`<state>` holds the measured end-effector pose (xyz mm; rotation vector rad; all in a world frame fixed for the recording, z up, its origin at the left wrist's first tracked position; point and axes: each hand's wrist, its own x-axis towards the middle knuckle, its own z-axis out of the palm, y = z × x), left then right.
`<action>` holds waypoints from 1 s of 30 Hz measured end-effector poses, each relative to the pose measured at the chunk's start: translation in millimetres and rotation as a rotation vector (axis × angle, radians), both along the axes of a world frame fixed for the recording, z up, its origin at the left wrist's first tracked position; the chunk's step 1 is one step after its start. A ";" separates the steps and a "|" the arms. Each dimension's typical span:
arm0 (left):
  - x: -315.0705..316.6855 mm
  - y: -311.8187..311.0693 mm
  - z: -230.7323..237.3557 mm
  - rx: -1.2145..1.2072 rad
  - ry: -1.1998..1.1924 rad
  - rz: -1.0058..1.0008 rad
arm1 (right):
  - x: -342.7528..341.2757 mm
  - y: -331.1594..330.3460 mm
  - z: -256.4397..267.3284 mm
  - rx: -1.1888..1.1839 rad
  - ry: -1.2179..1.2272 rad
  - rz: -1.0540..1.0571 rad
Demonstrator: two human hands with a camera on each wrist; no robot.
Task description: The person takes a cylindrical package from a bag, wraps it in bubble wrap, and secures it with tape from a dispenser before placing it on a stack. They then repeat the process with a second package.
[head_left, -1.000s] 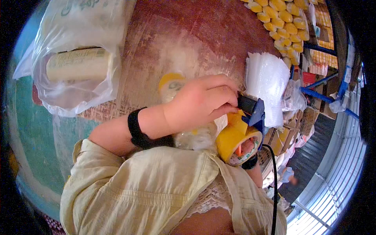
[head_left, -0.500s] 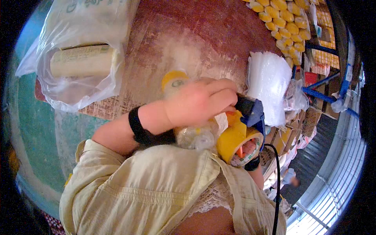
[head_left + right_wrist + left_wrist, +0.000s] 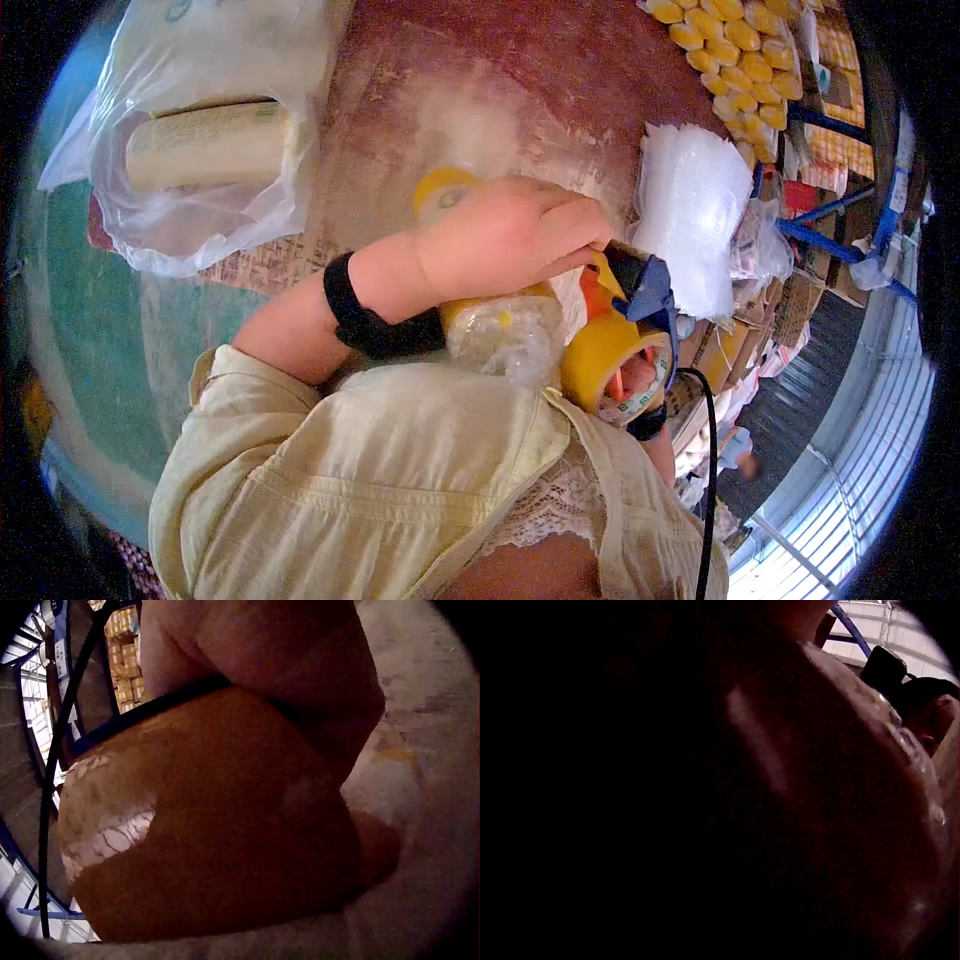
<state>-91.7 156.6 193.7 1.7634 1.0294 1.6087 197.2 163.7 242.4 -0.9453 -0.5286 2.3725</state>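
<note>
A blue tape dispenser (image 3: 645, 285) carries a big roll of yellow packing tape (image 3: 600, 350), right of centre in the head view. My right hand (image 3: 645, 370) grips the dispenser, its skin showing through the roll's core beside an orange part. My left hand (image 3: 520, 230) reaches across from the left and pinches the tape at the dispenser's front edge with curled fingertips. Beneath the left hand lies a clear plastic-wrapped bundle (image 3: 505, 335), a yellow end (image 3: 440, 185) showing beyond the hand. The roll fills the right wrist view; the left wrist view is mostly dark.
At the upper left, a thick roll (image 3: 210, 145) lies inside a clear plastic bag (image 3: 200, 245) on the worn red tabletop (image 3: 420, 60). A stack of clear plastic sleeves (image 3: 693, 210) sits right of the hands. Yellow packets (image 3: 735, 60) are piled behind; blue racking (image 3: 840, 215) stands farther right.
My left hand has shifted slightly at the dispenser's front, and more of the orange part and the tape shows below its fingertips. The right hand holds the dispenser in nearly the same place.
</note>
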 end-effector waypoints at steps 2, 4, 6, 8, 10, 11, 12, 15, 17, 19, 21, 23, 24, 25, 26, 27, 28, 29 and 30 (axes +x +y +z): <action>-0.8 3.5 0.0 0.073 0.007 0.031 | 1.6 1.5 3.3 0.024 -0.040 -0.005; -0.2 7.9 -1.7 0.193 -0.003 0.069 | 2.0 3.4 10.2 0.064 -0.127 -0.017; -11.9 6.0 1.1 0.168 0.115 -0.002 | 1.7 6.8 21.9 0.127 -0.264 -0.034; -15.6 4.1 0.8 0.137 0.173 -0.053 | -1.0 12.0 36.7 0.093 -0.293 -0.016; -12.6 3.7 -1.7 0.097 0.170 -0.076 | -12.5 17.7 52.0 -0.065 -0.178 0.048; -9.5 4.4 -3.0 0.046 0.083 -0.107 | -20.9 20.3 61.4 -0.179 -0.095 0.096; -5.8 6.3 -4.1 -0.005 -0.004 -0.134 | -21.2 22.2 63.2 -0.222 -0.047 0.124; -3.4 8.3 -7.3 -0.055 -0.212 -0.208 | -3.0 23.7 52.2 -0.223 0.006 0.166; -5.5 8.9 -8.2 -0.045 -0.278 -0.239 | -2.3 21.2 54.7 -0.193 -0.153 0.104; -12.4 7.3 -10.2 -0.025 -0.290 -0.250 | -33.8 15.4 70.3 -0.169 -0.321 0.029; -20.8 1.9 -18.2 -0.128 -0.223 -0.328 | -16.7 17.5 61.8 -0.138 -0.173 0.075; -30.5 -5.9 -24.6 -0.228 -0.233 -0.382 | -13.8 16.6 61.4 -0.038 -0.171 0.059; -34.8 -12.2 -26.0 -0.275 -0.275 -0.395 | -27.9 13.0 67.9 0.045 -0.320 -0.009; -37.0 -17.0 -25.4 -0.322 -0.317 -0.408 | -35.1 11.6 72.0 0.129 -0.468 -0.077; -39.5 -19.9 -20.9 -0.224 -0.269 -0.407 | -31.7 11.6 72.2 0.170 -0.502 -0.087; -43.6 -22.5 -13.5 -0.126 -0.218 -0.407 | -25.3 10.8 70.7 0.211 -0.532 -0.098; -45.6 -26.7 -7.4 -0.034 -0.169 -0.405 | -20.9 9.9 69.3 0.272 -0.597 -0.080; -43.3 -31.7 -2.0 0.015 -0.094 -0.401 | -16.6 8.9 68.0 0.331 -0.664 -0.062; -39.5 -36.1 4.3 0.065 -0.016 -0.394 | -13.2 8.6 66.5 0.416 -0.760 -0.012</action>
